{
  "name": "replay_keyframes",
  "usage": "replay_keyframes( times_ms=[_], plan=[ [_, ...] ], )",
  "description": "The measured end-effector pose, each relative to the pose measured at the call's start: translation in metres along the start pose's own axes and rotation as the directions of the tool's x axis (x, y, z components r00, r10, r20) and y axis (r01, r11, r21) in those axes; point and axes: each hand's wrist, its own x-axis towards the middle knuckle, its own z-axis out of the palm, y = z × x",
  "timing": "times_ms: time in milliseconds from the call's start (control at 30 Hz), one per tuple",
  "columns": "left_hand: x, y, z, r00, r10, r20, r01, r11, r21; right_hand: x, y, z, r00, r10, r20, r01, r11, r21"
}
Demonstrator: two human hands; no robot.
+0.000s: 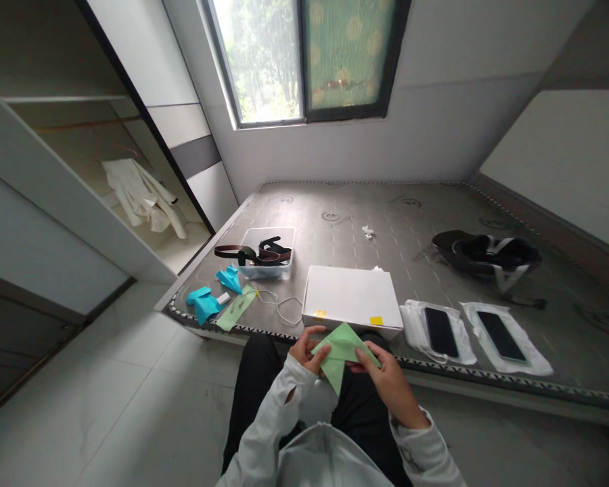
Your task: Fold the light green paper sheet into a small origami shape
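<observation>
A light green sheet of folded paper (343, 346) is held above my lap, with one pointed flap hanging down. My left hand (308, 350) pinches its left side between thumb and fingers. On the right side, my right hand (380, 375) grips the paper, thumb on top and fingers beneath. Just beyond the paper lies a white box (351, 297) with yellow stickers on its front edge, near the mattress edge.
Left on the mattress (329, 216) are blue folded papers (206, 306), a green strip (237, 308), a white cable (279, 306) and a plastic bin (268, 272) with belts (264, 253). Two phones (440, 331) on white pouches and a dark cap (480, 253) lie right.
</observation>
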Motion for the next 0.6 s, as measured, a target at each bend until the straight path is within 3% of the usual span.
replay_keyframes(
  times_ms=[67,167,367,467,600],
  plan=[
    [-0.002,0.001,0.002,0.999,-0.034,0.012,0.035,0.99,-0.135,-0.001,0.001,0.0,1.0,0.006,-0.017,-0.004,0.996,0.084],
    [-0.007,0.0,0.001,0.998,0.002,0.056,0.009,0.982,-0.191,-0.003,0.001,0.0,0.997,0.081,-0.01,-0.076,0.97,0.229],
    [-0.015,-0.005,-0.008,0.932,0.322,0.164,-0.331,0.943,0.028,-0.006,-0.009,-0.001,0.987,0.159,0.035,-0.161,0.924,0.346],
    [-0.012,-0.004,-0.012,0.925,0.332,0.183,-0.36,0.921,0.148,-0.008,-0.013,-0.003,0.985,0.169,0.038,-0.171,0.919,0.354],
    [-0.009,0.002,-0.011,0.933,0.29,0.214,-0.312,0.947,0.076,-0.007,-0.012,-0.004,0.987,0.16,0.032,-0.163,0.953,0.256]
  ],
)
